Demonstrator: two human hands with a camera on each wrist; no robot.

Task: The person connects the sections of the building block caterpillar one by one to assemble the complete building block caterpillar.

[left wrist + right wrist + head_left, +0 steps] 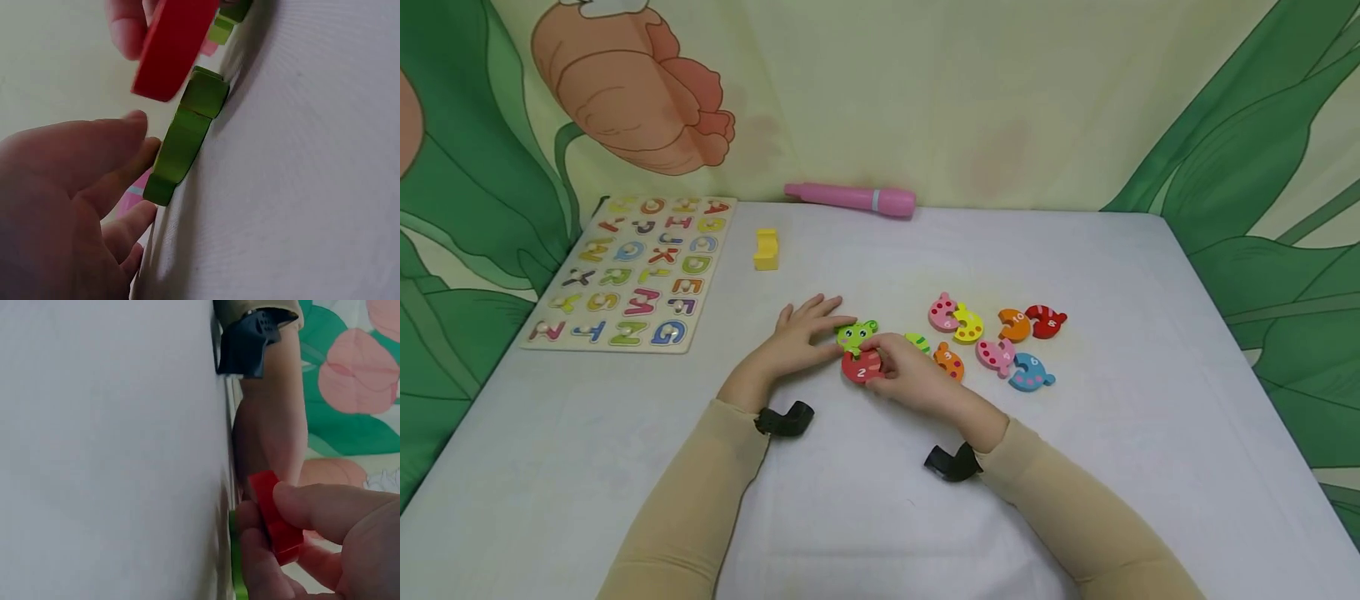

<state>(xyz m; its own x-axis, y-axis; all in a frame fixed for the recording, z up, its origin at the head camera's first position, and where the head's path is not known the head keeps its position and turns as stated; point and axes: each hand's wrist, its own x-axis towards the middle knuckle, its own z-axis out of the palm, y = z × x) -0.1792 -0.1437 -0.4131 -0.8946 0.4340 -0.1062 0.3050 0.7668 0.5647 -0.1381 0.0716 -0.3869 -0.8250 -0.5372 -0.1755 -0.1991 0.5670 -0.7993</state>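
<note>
My right hand [919,373] pinches a red, striped, curved puzzle piece [854,369] marked with a 2 between thumb and fingers. In the left wrist view this red piece [176,50] is tilted, raised over the tabletop beside a green piece. That green frog-headed piece [852,337] lies flat on the white cloth, its face upward. At its left side rests my left hand [799,340], fingers spread and fingertips right at the piece's edge. From the right wrist view, the thumb presses one face of the red piece [275,519] and fingers back the other.
Right of the hands lie several curved animal pieces, among them a yellow one [969,323], a blue one [1030,373] and a red one [1047,322]. An alphabet board [574,315] lies at left, a yellow block [766,250] near it. A pink pen-shaped object [850,197] sits along the back edge.
</note>
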